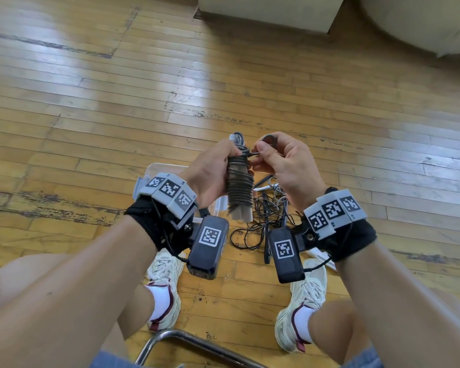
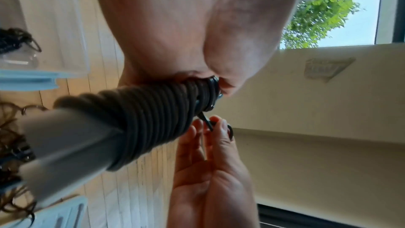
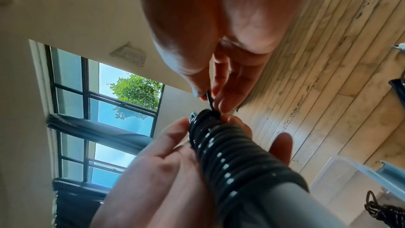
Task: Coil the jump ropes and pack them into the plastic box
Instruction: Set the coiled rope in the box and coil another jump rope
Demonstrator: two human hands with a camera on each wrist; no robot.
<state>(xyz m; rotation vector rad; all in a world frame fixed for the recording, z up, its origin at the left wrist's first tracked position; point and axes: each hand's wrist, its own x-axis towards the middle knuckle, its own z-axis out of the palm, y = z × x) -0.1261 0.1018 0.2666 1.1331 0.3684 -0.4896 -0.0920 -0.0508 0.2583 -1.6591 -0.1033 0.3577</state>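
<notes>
My left hand (image 1: 213,171) grips a jump rope bundle (image 1: 240,187): two grey handles side by side with dark cord wound tightly round them. In the left wrist view the wound cord (image 2: 153,115) fills the middle. My right hand (image 1: 274,160) pinches the cord's free end (image 3: 210,100) between thumb and fingers at the top of the bundle. A clear plastic box (image 1: 160,171) sits on the floor under my left wrist, with a dark coiled rope (image 2: 15,39) inside it.
A tangle of loose ropes and handles (image 1: 266,216) lies on the wooden floor between my feet. A metal chair frame (image 1: 186,341) is below me. A cream block (image 1: 271,11) and a rounded pale object (image 1: 420,22) stand far ahead.
</notes>
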